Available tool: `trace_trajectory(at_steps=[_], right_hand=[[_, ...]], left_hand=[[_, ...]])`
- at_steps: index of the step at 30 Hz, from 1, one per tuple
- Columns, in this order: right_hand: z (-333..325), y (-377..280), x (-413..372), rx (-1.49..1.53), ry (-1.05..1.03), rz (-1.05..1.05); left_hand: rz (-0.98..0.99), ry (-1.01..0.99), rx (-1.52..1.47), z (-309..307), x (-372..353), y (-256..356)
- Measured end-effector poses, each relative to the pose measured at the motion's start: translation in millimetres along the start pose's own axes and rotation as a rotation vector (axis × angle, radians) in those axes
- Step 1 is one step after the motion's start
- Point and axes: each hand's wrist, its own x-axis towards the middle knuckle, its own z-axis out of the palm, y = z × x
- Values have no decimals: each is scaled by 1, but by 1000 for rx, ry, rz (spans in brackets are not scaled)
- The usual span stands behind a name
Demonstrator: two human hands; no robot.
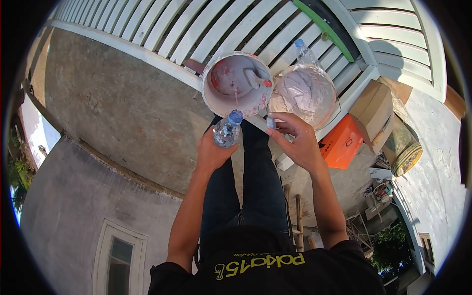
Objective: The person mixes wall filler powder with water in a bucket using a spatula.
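My left hand [214,152] is wrapped round a clear plastic water bottle [226,133], its blue-rimmed mouth tipped toward a paint-stained white bucket [208,101]. A thin stream of water runs from the bottle into the bucket. Inside lies a paintbrush [256,79] with a red-tipped handle, against the right wall. Between the thumb and fingers of my right hand [297,140] is a small pale bottle cap [271,122], partly covered. Just beyond that hand stands a second tub [335,93] holding a crumpled whitish plastic bag [297,91].
White slatted bench [167,29] bears both containers. Another capped bottle [304,53] stands behind the tub, near a green-edged strip [329,32]. To the right are an orange box [340,145], a cardboard box [371,110] and a yellow-rimmed bucket [407,160]. Concrete floor [118,93] extends left.
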Motion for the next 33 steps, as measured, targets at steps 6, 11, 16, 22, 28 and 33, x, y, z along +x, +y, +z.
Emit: trace_trajectory(at_steps=[6,11,16,22,28,33], right_hand=[[1,-1,-1,40,12,12],[0,-2,-1,20,13,10],[1,1,-1,27,-6,25],[2,3,-2,15,-23,16],[2,1,-2,1,-2,-40],[1,-2,-2,-2,-20,-3]], left_hand=[[-2,3,1,1,0,-3],[4,14,-3,2,0,-4],[3,25,11,2,0,-4],[-9,29,15,2,-1,-3],[-17,29,4,2,-1,-3],[-13,51,16,2,-2,-6]])
